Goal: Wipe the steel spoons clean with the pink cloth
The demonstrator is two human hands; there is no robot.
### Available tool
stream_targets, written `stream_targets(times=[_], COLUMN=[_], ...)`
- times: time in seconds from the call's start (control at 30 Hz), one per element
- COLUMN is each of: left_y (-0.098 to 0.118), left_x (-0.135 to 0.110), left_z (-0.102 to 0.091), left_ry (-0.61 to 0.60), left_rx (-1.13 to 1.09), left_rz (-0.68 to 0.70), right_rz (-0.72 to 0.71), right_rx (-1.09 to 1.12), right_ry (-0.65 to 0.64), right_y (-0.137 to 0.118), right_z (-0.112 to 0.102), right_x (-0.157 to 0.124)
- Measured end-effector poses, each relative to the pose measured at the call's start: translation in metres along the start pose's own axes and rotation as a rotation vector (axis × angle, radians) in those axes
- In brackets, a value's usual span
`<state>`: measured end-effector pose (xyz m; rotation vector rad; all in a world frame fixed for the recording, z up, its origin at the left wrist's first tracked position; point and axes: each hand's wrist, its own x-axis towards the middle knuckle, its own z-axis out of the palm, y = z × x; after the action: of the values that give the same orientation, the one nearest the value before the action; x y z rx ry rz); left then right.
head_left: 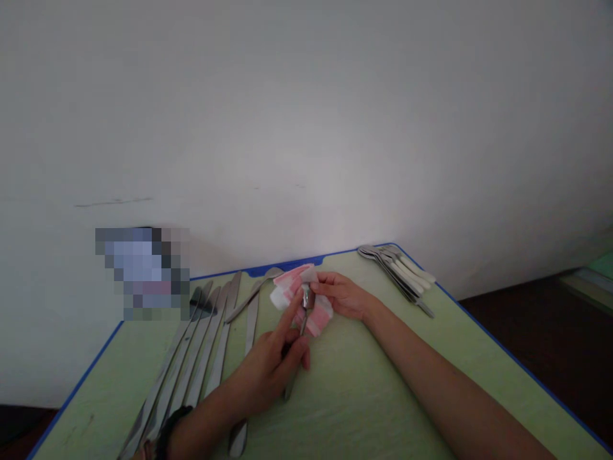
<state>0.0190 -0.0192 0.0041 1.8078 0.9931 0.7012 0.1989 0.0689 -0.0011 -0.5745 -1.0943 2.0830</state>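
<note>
A metal spoon is held over the table in front of me, its bowl pointing away. My left hand is closed round its handle, with the forefinger stretched along toward the bowl. Behind and around the bowl is a pink and white cloth, crumpled. My right hand pinches this cloth at the right side of the bowl, thumb and fingers touching the spoon's edge. Part of the handle is hidden by my left fingers, and its end shows below them.
Several table knives lie in a row on the green table, left of my hands. Another spoon rests across them. Stacked spoons and white-handled cutlery lie far right. A blurred-out object stands at the back left, near the wall.
</note>
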Motion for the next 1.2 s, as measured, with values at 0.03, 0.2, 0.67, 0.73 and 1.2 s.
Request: stream_targets(times=[0.03,0.2,0.67,0.73,1.2], left_y=[0.000,0.001,-0.001,-0.003,-0.002], left_x=[0.000,0.000,0.001,0.001,0.001], left_z=[0.000,0.001,0.003,0.002,-0.003], left_ry=[-0.006,-0.011,0.074,0.071,-0.012], left_rx=[0.003,0.000,-0.138,-0.158,0.023], left_rz=[0.002,-0.005,-0.048,-0.046,-0.006], right_rz=[0.000,0.027,-0.108,-0.162,-0.319], right_rx=[-0.004,-0.035,0.060,0.105,0.036], right_ry=[-0.003,-0.033,0.230,0.298,0.450], right_y=[0.000,0.000,0.006,0.006,0.012], right_z=[0.000,-0.001,-0.004,-0.004,-0.005], right_x=[0.000,0.000,0.008,0.011,0.020])
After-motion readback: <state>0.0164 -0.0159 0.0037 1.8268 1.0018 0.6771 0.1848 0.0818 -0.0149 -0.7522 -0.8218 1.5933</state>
